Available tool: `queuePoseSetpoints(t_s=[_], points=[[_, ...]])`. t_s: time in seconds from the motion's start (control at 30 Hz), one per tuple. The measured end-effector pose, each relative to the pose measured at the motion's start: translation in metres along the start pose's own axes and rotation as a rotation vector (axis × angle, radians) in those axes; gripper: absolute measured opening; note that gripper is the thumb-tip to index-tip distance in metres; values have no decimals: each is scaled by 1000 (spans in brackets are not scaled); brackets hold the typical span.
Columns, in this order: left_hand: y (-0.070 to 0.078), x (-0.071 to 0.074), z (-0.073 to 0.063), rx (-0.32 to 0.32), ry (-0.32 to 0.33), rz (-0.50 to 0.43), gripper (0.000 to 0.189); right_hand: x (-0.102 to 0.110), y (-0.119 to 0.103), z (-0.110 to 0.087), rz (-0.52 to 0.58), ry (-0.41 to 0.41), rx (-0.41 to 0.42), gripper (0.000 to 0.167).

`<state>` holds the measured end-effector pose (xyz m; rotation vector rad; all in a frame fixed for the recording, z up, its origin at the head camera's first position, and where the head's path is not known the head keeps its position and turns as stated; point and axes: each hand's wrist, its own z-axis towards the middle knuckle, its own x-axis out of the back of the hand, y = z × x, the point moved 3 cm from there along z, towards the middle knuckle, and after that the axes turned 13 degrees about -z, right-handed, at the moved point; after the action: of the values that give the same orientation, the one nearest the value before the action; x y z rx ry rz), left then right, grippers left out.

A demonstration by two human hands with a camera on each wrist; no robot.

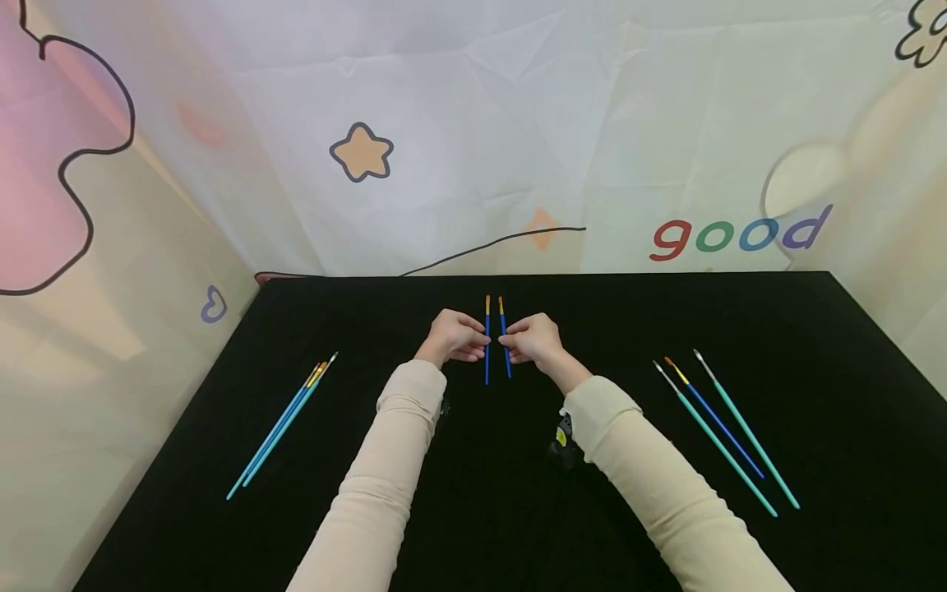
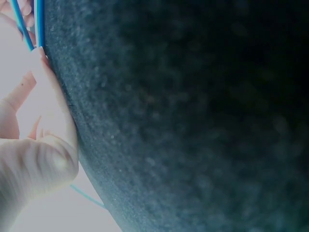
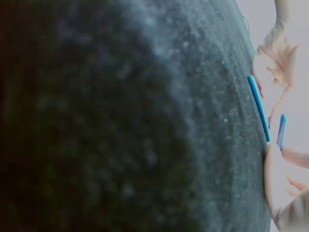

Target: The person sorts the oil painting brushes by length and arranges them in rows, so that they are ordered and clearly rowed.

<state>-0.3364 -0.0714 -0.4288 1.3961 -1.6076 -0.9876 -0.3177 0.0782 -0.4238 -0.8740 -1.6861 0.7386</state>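
Note:
In the head view, my left hand (image 1: 453, 337) pinches a thin blue paintbrush (image 1: 487, 368) around its handle, bristles pointing to the far side. Beside it, my right hand (image 1: 538, 340) pinches a second blue paintbrush (image 1: 508, 363), slightly tilted. A narrow gap separates the two brushes, and both have orange-brown tips. The left wrist view catches my left hand (image 2: 46, 140) at its edge near blue handles. From the right wrist, a blue handle (image 3: 258, 107) shows between the two hands, with my right hand (image 3: 285, 186) at the lower edge.
On the black table (image 1: 488, 510), a close bundle of blue and turquoise paintbrushes (image 1: 277, 432) lies at the left. At the right, a dark blue paintbrush (image 1: 721, 423) lies between two turquoise ones. A printed curtain (image 1: 473, 164) rises behind the table's far edge.

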Motion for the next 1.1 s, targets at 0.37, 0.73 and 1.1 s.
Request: queuePoseSetpoints(t_s=[0.37, 0.73, 1.1], points=[[0, -2, 0, -8, 1, 6, 19, 0, 3, 2, -13, 17, -26, 22], [3, -1, -3, 2, -8, 35, 19, 2, 4, -1, 94, -19, -45, 21], [16, 10, -14, -36, -56, 72, 22, 13, 2, -15, 92, -42, -10, 21]])
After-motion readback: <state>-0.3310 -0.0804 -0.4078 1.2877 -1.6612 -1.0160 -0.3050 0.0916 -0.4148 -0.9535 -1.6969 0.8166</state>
